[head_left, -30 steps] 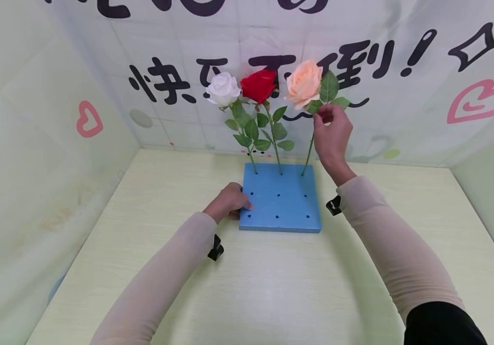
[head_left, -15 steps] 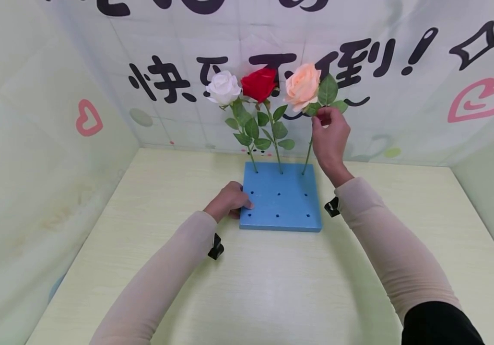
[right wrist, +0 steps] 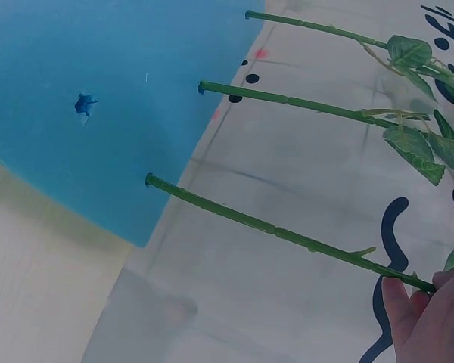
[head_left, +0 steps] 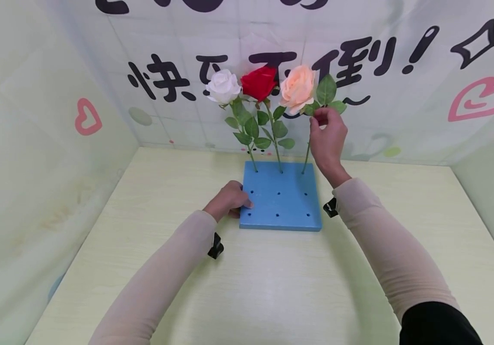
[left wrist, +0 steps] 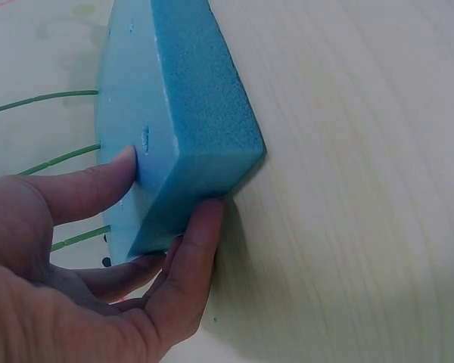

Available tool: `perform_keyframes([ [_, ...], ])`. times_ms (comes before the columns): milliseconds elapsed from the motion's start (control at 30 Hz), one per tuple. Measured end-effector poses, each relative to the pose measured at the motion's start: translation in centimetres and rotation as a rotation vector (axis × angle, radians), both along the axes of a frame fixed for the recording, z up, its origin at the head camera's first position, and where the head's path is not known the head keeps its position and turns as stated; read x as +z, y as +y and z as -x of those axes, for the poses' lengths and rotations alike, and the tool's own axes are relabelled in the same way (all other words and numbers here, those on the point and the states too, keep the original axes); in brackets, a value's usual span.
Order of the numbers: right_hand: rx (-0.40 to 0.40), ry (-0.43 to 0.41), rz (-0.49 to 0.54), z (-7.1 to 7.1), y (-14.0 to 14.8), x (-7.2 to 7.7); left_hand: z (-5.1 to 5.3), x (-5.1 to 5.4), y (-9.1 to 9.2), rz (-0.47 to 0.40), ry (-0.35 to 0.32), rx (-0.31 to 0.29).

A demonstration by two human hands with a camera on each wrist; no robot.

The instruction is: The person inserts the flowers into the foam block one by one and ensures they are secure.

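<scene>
A blue foam block (head_left: 281, 206) with rows of small holes lies flat on the table. My left hand (head_left: 230, 199) grips its left edge, the thumb on top and the fingers along the side, as the left wrist view shows. A white rose (head_left: 223, 87), a red rose (head_left: 259, 84) and a peach rose (head_left: 298, 89) stand in the back row of holes. My right hand (head_left: 330, 139) pinches the peach rose's stem just below its leaves. In the right wrist view, the lower end of that green stem (right wrist: 265, 227) sits in a corner hole of the block.
The pale wooden table (head_left: 273, 287) surrounds the block. A white printed backdrop (head_left: 178, 124) with black lettering rises behind the roses. Fabric walls (head_left: 27, 167) close in the left and right sides.
My right hand has shifted slightly left and down, and the peach rose's bloom has tilted left toward the red rose. The left hand keeps its grip on the block.
</scene>
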State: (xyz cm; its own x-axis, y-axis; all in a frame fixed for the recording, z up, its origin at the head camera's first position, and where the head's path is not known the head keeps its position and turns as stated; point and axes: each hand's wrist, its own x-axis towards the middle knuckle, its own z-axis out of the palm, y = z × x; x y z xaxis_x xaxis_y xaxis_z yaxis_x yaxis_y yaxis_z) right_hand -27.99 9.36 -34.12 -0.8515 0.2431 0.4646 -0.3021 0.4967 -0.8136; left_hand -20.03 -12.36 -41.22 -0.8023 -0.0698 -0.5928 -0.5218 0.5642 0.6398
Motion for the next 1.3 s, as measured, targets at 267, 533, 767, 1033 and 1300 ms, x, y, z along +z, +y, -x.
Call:
perform_keyframes([
  [267, -0.005, 0.000, 0.000, 0.01, -0.06, 0.12, 0.10, -0.18, 0.02, -0.001, 0.002, 0.005],
  [533, -0.020, -0.008, -0.007, 0.07, -0.03, 0.17, 0.12, 0.10, -0.12, -0.008, -0.007, 0.006],
  [767, -0.008, -0.006, -0.017, -0.06, -0.20, 0.16, 0.03, 0.02, -0.24, 0.002, -0.004, 0.003],
  [1033, -0.014, -0.024, -0.018, -0.21, -0.30, 0.09, 0.11, -0.09, -0.23, 0.008, 0.000, -0.004],
  [1300, -0.018, -0.025, 0.016, -0.02, -0.33, -0.02, 0.01, 0.04, 0.06, 0.022, -0.002, 0.000],
])
